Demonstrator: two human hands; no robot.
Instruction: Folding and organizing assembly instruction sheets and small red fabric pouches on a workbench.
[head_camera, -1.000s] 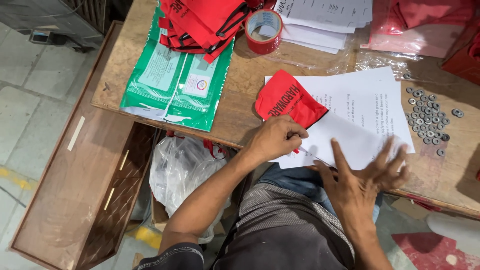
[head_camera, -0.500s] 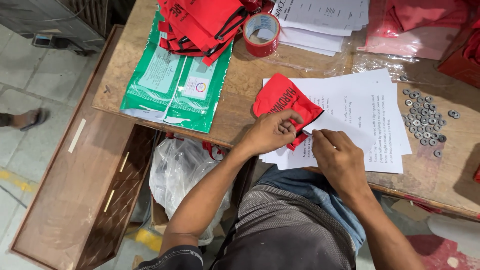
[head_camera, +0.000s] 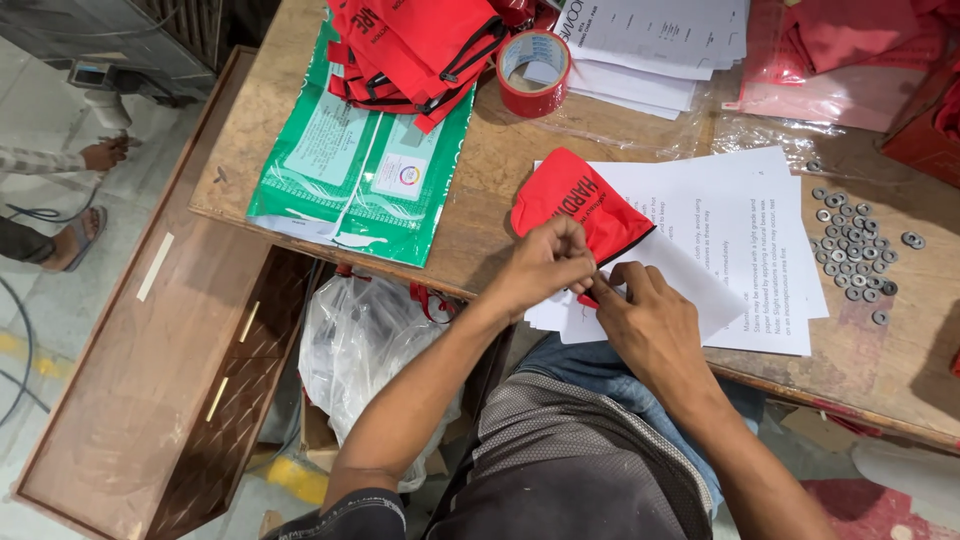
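My left hand pinches the lower corner of a small red fabric pouch, fingers pressed together on its black-trimmed edge. My right hand meets it from below, its fingertips closed on the same corner beside a folded sheet of white paper. The pouch lies on a spread of printed paper sheets near the front edge of the wooden table. Just to the right of the sheets sits a scatter of small metal washers. Further back on the table lie a roll of red tape, a heap of red pouches with black straps resting on green plastic mailer bags, and a stack of white papers. Below the table edge, by my knee, is a clear plastic bag.
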